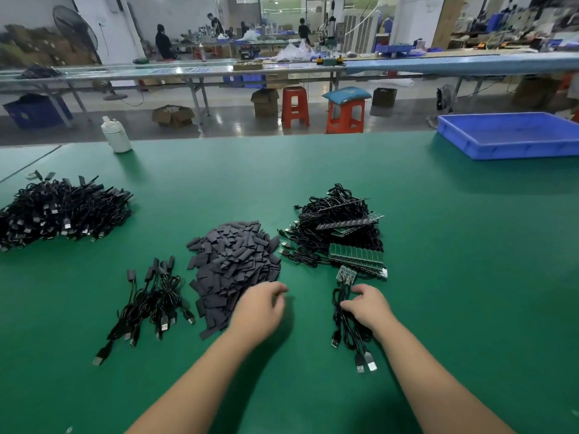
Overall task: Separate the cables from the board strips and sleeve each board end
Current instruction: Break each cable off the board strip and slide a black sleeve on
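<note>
From the head view, the large heap of black cables (pixel 59 211) at far left is running off the frame's left edge, and its individual pieces are blurring together. The left hand (pixel 260 311) is hovering at the near edge of the pile of dark grey sleeves (pixel 233 264), fingers curling downward; whether its grip is holding a sleeve is impossible to tell, since the fingertips are turned away. The right hand (pixel 368 306) is resting on a small bundle of cables (pixel 351 333), its grip closing round them while hiding part of them; their USB plugs are fanning out below the wrist, and a short board piece (pixel 346 274) is sitting at their far end. Behind it, green board strips (pixel 355 253) are lying tangled in a stack of cables on the green surface (pixel 454 277). A few sleeved cables (pixel 150 305) are lying left of the sleeves.
</note>
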A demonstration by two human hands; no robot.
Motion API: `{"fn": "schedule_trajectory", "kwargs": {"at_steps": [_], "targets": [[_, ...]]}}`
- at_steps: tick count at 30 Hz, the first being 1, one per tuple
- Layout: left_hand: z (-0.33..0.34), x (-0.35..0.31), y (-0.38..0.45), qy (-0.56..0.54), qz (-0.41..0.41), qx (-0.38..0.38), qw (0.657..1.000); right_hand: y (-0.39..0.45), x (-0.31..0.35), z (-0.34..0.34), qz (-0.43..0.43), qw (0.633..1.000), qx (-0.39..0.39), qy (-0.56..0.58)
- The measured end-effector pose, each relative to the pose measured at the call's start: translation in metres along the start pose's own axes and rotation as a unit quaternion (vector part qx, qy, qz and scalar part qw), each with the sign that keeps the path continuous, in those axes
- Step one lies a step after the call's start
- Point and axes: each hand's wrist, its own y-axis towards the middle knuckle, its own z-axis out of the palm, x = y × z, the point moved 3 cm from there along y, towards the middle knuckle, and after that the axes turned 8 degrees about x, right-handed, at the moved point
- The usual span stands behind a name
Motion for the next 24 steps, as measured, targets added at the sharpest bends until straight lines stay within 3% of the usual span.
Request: {"fn": "schedule_trajectory", "kwargs": {"at_steps": [4,9,14,18,24], "targets": [[0.040,-0.024,0.011,-0.153,-0.070,0.089,0.982,-0.004,0.001,0.003,-0.021,0.998,0.021,0.053],[0.049,-0.038,0.023,-0.318,-0.110,0.042,0.941,-0.016,0.003,0.010,-0.103,0.992,0.066,0.007],[0.034,-0.045,0.029,-0.295,-0.090,-0.023,0.951,-0.026,0.009,0.013,-0.139,0.985,0.069,-0.076],[0.024,-0.053,0.030,-0.260,-0.036,-0.001,0.965,-0.033,0.023,-0.006,-0.157,0.985,-0.063,-0.043],[0.011,-0.075,0.026,-0.186,0.019,-0.013,0.982,-0.042,0.056,-0.018,-0.244,0.964,-0.107,-0.006]]}}
